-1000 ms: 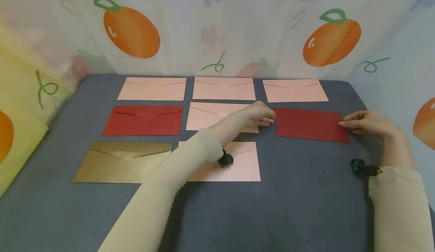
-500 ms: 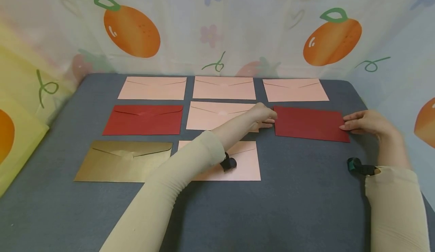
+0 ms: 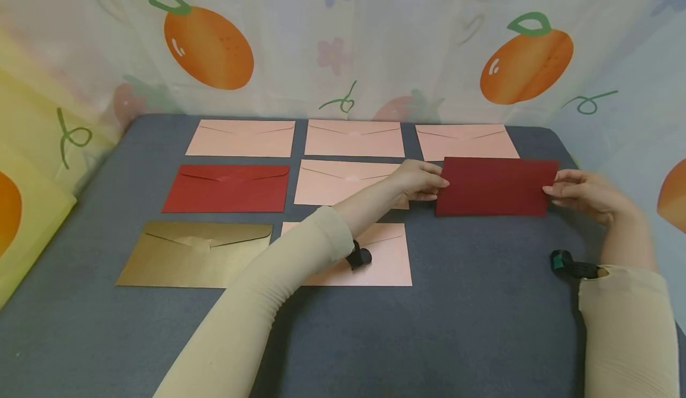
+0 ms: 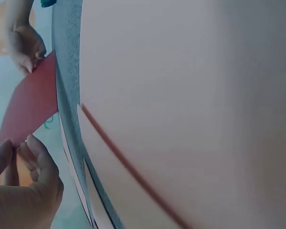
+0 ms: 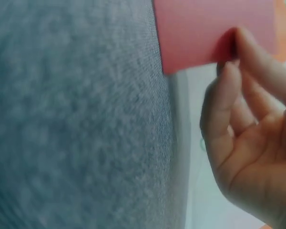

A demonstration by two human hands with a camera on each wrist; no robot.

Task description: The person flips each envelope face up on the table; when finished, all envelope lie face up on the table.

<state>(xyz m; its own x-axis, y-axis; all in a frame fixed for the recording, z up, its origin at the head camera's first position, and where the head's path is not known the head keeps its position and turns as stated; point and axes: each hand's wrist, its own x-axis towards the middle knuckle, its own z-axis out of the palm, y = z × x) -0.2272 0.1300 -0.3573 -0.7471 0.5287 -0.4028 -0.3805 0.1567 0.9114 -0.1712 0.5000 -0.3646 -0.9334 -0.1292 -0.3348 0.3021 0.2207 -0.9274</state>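
Note:
A dark red envelope (image 3: pixel 495 187), plain side toward me, is tilted up off the table at the right of the middle row. My left hand (image 3: pixel 420 180) pinches its left edge, and my right hand (image 3: pixel 584 194) pinches its right edge. In the left wrist view both hands show at the two ends of the red envelope (image 4: pixel 31 102). The right wrist view shows my thumb and fingers on the edge of the red envelope (image 5: pixel 195 33). My left forearm crosses above a pink envelope (image 3: pixel 375 261) in the front row and partly hides it.
Three pink envelopes lie along the back, the right one (image 3: pixel 466 139) just behind the raised envelope. Another pink envelope (image 3: pixel 337 180) lies mid-row, beside a red envelope (image 3: pixel 227 189). A gold envelope (image 3: pixel 195 258) lies front left. A printed curtain (image 3: pixel 375 40) hangs behind the grey table (image 3: pixel 455 326).
The dark red envelope lay nearly flat before; now its far edge is raised and it stands tilted up. Both hands have shifted slightly right with it. The other envelopes stay put.

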